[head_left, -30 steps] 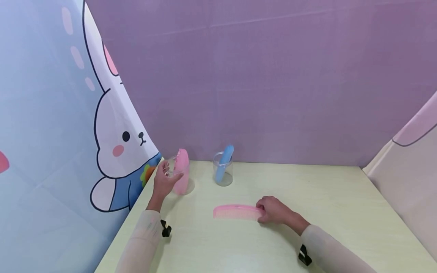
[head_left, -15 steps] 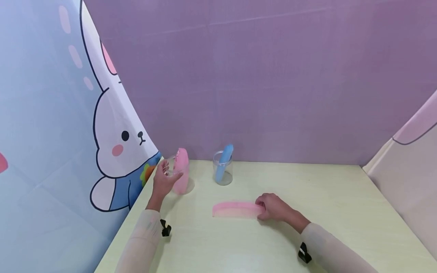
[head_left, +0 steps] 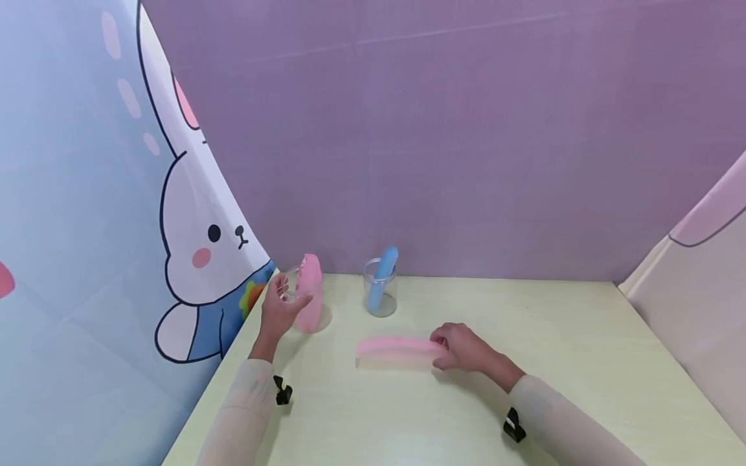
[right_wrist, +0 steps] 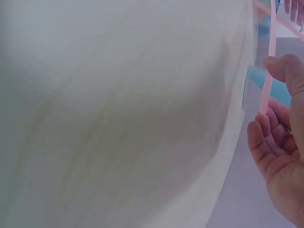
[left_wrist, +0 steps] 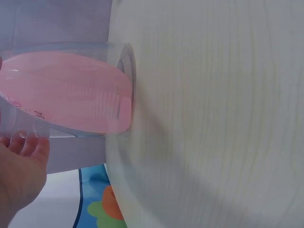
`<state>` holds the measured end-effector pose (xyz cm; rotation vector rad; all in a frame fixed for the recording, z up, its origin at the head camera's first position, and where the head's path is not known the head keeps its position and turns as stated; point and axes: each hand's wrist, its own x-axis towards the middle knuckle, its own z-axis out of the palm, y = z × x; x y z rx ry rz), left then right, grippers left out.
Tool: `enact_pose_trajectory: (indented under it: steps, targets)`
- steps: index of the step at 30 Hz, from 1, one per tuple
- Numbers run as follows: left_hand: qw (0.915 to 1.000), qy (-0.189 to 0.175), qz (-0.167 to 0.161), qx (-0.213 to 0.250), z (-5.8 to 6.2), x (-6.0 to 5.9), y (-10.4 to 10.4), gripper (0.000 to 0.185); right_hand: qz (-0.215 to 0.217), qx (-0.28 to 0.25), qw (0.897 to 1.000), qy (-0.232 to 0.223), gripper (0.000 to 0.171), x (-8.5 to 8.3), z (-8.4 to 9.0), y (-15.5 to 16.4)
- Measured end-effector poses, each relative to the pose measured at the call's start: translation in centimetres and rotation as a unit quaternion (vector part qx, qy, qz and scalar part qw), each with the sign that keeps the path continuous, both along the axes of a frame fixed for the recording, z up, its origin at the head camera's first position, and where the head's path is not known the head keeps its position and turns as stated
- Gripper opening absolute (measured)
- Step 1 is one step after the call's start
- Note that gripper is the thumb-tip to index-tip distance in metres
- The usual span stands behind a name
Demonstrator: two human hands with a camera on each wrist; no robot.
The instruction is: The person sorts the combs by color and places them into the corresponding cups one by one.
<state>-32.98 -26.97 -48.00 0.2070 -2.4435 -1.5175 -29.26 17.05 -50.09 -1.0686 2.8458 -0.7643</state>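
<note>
The left hand (head_left: 278,310) curls round a clear cup (head_left: 298,299) that holds a pink comb (head_left: 310,291), near the table's (head_left: 559,349) back left corner. Right of it stands a second cup with a blue comb (head_left: 381,278). The right hand (head_left: 463,347) pinches one end of a long pink comb (head_left: 393,348), just above the table.

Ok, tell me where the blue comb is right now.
In the head view, the blue comb stands in a clear cup at the table's far edge, right of the pink comb's cup.

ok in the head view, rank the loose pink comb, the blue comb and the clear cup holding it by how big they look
1. Loose pink comb, the longest, and nearer the camera.
2. Blue comb.
3. Clear cup, shorter than the comb standing in it.
</note>
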Motion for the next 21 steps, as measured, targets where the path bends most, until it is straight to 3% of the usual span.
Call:
enact_pose_trajectory:
  steps: [21]
  targets:
    - [1.0000, 0.009, 0.002, -0.002, 0.2, 0.1, 0.0, 0.097, -0.002, -0.011, 0.999, 0.045, 0.032, -1.5, 4.2, -3.4]
